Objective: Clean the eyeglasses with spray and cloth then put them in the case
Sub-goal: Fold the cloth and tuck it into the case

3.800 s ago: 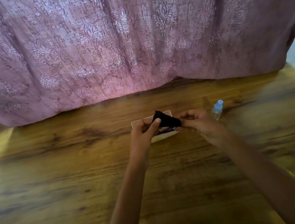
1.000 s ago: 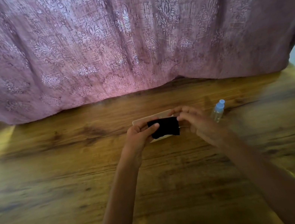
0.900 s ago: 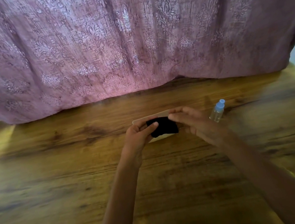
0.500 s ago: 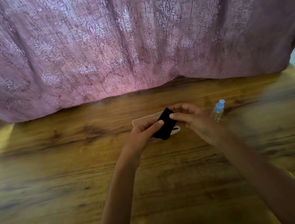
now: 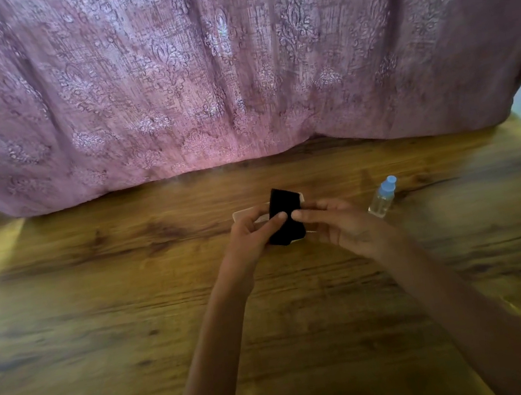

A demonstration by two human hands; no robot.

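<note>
At the middle of the desk (image 5: 98,313), a folded black cloth (image 5: 283,209) pinched between both hands and raised nearly on end, tilted a little, top edge toward the far side. Left hand (image 5: 248,234) gripping the cloth's left edge, one of its fingers (image 5: 278,217) pressed on the near face, the others curled behind. Right hand (image 5: 337,225) meeting it from the other side, fingers (image 5: 300,215) closed on the cloth's right edge, one tip laid on the near face and almost touching the left hand's, the lower ones tucked under the bottom corner. Directly behind and below the cloth, a pale flat case (image 5: 241,215) lying on the desk, only its left end and a sliver by the cloth's lower right corner showing past the hands. Cannot tell whether the case lies open or closed, nor whether the cloth touches it. Eyeglasses not to be made out: hidden by cloth and hands, or too small to tell. To the right of the right hand, near but apart from it, a small clear spray bottle (image 5: 383,198) with a light blue cap, standing upright on the desk. Behind everything, a mauve patterned curtain (image 5: 228,63) hanging down to the desk's far edge.
</note>
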